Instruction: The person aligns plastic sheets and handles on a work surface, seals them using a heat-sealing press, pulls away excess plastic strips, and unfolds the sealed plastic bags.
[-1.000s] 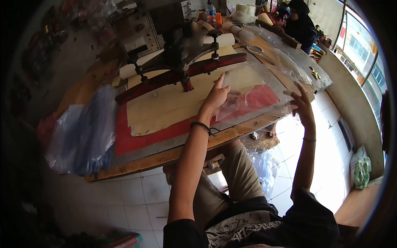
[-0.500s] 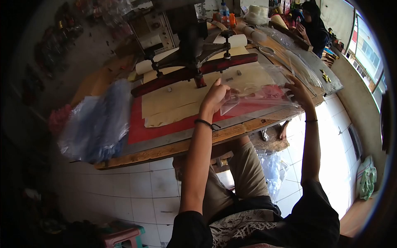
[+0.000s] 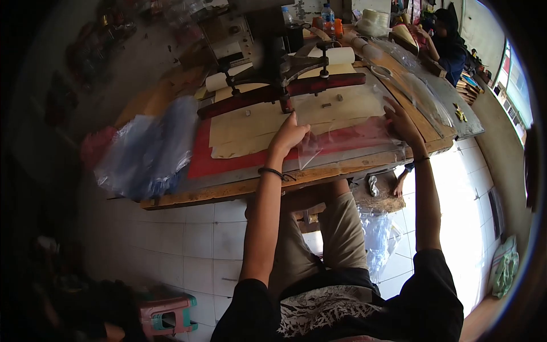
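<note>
A clear plastic sheet (image 3: pixel 347 134) stretches between my two hands over the worktable, lying nearly flat on a tan sheet (image 3: pixel 250 134) and a red mat (image 3: pixel 200 157). My left hand (image 3: pixel 289 138) is closed on the sheet's left edge, index finger pointing up toward the foot of the press. At the right edge, my right hand (image 3: pixel 404 124) grips the sheet between thumb and bent fingers, though the thumb is partly hidden. Just beyond my hands, the press's long dark red bar (image 3: pixel 245 101) hangs over the tan sheet. Small metal pieces (image 3: pixel 326 105) lie near it.
Bundled plastic packs (image 3: pixel 151 151) overhang the table's left end. A tape roll (image 3: pixel 380 72), clear plastic strips and yellow-handled pliers (image 3: pixel 460 113) lie at the right. Another person (image 3: pixel 447 45) sits at the far right. A red and green stool (image 3: pixel 168 314) stands behind at lower left.
The plastic sheet has come down flatter over the tan sheet and slid inward. My left hand is nearer the press foot. The head view has shifted slightly.
</note>
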Action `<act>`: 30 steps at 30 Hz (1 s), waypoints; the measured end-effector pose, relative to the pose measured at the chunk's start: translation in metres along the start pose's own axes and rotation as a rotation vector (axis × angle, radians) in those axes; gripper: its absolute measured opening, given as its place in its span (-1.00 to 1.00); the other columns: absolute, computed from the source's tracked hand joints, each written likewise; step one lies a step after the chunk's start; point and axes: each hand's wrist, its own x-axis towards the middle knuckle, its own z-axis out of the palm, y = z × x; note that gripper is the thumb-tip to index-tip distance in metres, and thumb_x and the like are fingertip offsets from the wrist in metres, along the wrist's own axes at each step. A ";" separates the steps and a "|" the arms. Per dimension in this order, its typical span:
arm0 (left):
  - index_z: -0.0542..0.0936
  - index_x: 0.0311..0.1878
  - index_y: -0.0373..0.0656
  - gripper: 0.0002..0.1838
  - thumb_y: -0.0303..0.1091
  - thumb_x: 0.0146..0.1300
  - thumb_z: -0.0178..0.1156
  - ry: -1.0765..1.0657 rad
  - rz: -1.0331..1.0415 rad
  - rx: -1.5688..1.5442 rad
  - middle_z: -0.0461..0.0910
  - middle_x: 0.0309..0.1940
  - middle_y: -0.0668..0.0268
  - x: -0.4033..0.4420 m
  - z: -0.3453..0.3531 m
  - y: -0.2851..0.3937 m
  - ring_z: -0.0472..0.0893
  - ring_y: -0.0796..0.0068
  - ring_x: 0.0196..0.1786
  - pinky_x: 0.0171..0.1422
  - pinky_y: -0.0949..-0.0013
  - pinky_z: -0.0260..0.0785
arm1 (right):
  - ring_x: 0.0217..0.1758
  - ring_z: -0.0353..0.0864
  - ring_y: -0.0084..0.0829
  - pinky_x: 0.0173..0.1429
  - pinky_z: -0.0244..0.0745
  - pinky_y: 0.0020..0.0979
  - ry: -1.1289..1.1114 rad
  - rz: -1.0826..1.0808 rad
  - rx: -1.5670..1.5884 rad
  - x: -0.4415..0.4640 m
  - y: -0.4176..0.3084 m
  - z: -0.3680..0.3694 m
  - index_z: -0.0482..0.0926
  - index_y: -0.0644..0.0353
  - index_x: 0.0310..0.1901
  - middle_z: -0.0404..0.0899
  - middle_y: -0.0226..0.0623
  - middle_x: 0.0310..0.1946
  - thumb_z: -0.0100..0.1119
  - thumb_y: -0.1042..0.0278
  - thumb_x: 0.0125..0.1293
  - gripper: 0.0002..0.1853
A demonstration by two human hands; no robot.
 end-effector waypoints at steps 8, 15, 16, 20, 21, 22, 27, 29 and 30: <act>0.25 0.35 -0.46 -0.46 -0.45 0.37 0.13 0.028 -0.063 0.170 0.62 -0.27 0.24 -0.035 -0.060 0.025 0.58 0.60 -0.33 -0.29 0.52 0.43 | -0.57 0.58 -0.58 -0.54 0.43 -0.55 -0.337 0.307 0.065 0.035 -0.099 0.038 0.17 0.21 0.44 0.74 -0.31 -0.34 0.10 0.07 0.45 -0.34; 0.24 0.37 -0.52 -0.38 -0.40 0.35 0.19 0.090 -0.119 0.238 0.64 -0.23 0.22 -0.028 -0.115 0.008 0.59 0.59 -0.26 -0.16 0.52 0.43 | -0.38 0.65 -0.55 -0.27 0.57 -0.50 -0.510 0.230 0.028 0.063 -0.098 0.073 0.11 0.19 0.48 0.74 -0.24 -0.35 0.14 0.06 0.42 -0.27; 0.22 0.38 -0.54 -0.35 -0.39 0.34 0.20 0.090 -0.091 0.217 0.64 -0.22 0.21 -0.029 -0.117 0.010 0.60 0.58 -0.24 -0.12 0.51 0.44 | -0.36 0.63 -0.53 -0.28 0.56 -0.50 -0.491 0.245 0.116 0.060 -0.100 0.082 0.10 0.14 0.50 0.71 -0.22 -0.32 0.19 0.08 0.40 -0.25; 0.11 0.44 -0.53 -0.26 -0.38 0.34 0.22 0.246 -0.021 0.441 0.66 -0.22 0.21 -0.026 -0.127 0.009 0.61 0.58 -0.24 -0.12 0.47 0.45 | -0.35 0.64 -0.50 -0.28 0.54 -0.48 -0.373 0.248 0.202 0.061 -0.108 0.105 0.07 0.28 0.48 0.68 -0.23 -0.22 0.24 0.13 0.36 -0.20; 0.06 0.46 -0.51 -0.22 -0.37 0.34 0.23 0.215 0.074 0.277 0.65 -0.36 0.28 -0.016 -0.135 -0.015 0.58 0.60 -0.38 -0.29 0.49 0.43 | -0.34 0.65 -0.49 -0.28 0.55 -0.47 -0.351 0.278 0.194 0.061 -0.115 0.106 0.07 0.33 0.47 0.69 -0.23 -0.20 0.25 0.15 0.34 -0.19; 0.03 0.47 -0.51 -0.20 -0.37 0.34 0.23 0.239 0.091 0.265 0.63 -0.40 0.30 -0.015 -0.136 -0.022 0.56 0.61 -0.43 -0.34 0.50 0.41 | -0.33 0.66 -0.49 -0.27 0.55 -0.47 -0.373 0.208 0.257 0.056 -0.112 0.104 0.09 0.35 0.46 0.68 -0.23 -0.19 0.26 0.18 0.33 -0.20; -0.09 0.50 -0.47 -0.11 -0.41 0.31 0.26 0.162 -0.070 0.176 0.59 -0.47 0.34 -0.036 -0.136 -0.001 0.49 0.64 -0.51 -0.45 0.53 0.34 | -0.30 0.66 -0.51 -0.25 0.56 -0.48 -0.331 0.002 0.255 0.043 -0.101 0.101 0.31 0.30 0.32 0.65 -0.29 -0.06 0.27 0.37 0.29 -0.41; -0.09 0.51 -0.46 -0.10 -0.43 0.30 0.28 0.067 -0.121 0.096 0.61 -0.42 0.31 -0.047 -0.138 0.006 0.51 0.63 -0.47 -0.40 0.54 0.37 | -0.30 0.66 -0.51 -0.29 0.56 -0.48 -0.251 0.062 0.156 0.041 -0.110 0.102 0.45 0.27 0.19 0.63 -0.34 -0.09 0.25 0.39 0.32 -0.57; -0.09 0.51 -0.45 -0.10 -0.45 0.29 0.28 0.030 -0.095 0.045 0.61 -0.39 0.30 -0.049 -0.140 0.007 0.52 0.62 -0.45 -0.37 0.54 0.38 | -0.30 0.66 -0.51 -0.30 0.56 -0.48 -0.238 0.099 0.136 0.041 -0.113 0.102 0.46 0.27 0.16 0.62 -0.35 -0.10 0.26 0.37 0.32 -0.59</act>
